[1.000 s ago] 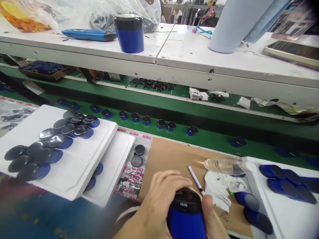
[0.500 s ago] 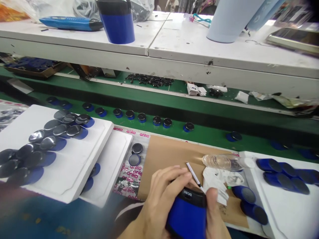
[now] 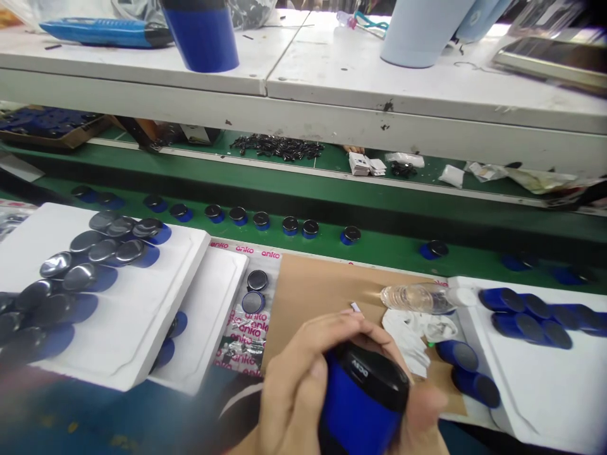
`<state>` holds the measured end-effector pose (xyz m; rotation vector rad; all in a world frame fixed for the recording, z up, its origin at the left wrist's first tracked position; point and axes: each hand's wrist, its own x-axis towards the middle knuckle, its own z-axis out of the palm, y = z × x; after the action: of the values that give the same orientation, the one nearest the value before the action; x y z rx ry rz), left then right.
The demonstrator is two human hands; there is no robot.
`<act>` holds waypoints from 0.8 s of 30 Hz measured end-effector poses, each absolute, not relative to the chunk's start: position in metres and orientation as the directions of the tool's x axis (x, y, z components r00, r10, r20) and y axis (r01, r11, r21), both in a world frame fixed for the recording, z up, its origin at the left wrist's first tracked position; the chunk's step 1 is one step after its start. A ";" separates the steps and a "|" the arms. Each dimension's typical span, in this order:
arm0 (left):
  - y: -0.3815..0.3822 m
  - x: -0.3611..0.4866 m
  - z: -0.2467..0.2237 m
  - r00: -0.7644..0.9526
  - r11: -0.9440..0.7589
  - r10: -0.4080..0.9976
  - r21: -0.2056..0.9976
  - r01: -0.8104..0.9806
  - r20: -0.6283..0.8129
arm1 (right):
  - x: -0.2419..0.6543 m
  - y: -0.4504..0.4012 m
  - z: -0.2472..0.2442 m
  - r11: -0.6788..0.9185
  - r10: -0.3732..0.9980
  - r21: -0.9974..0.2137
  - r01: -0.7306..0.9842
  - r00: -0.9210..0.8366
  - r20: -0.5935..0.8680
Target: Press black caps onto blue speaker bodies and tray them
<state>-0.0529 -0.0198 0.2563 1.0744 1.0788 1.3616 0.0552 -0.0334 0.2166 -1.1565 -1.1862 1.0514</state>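
Note:
A blue device with a black end marked DC5V is held close to me, tilted, low in the middle of the view. My left hand wraps round its left side, with fingers reaching over the far end. At its right side my right hand grips it, the thumb blurred. Beyond my left fingers pokes the tip of a thin white stick; the rest of it is hidden. A brown cardboard sheet lies under the hands.
White foam trays with blue-and-black pieces stand at the left and right. A clear bottle lies near crumpled white material. Black-topped blue pieces line the green belt. A white shelf crosses above, holding a light blue cup.
The device has turned in my hands, showing more of its black end. My left fingers have shifted and now cover most of the white stick. The whole view has moved slightly.

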 end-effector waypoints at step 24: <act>0.020 -0.153 0.079 -0.284 0.394 0.904 0.881 0.262 -0.320 | 0.165 0.155 0.006 -0.208 0.871 -0.710 0.673 0.458 0.178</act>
<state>-0.1532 0.0200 0.0790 1.0192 1.7709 0.9146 0.1654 0.1551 0.0062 -1.9591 -1.2882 0.3361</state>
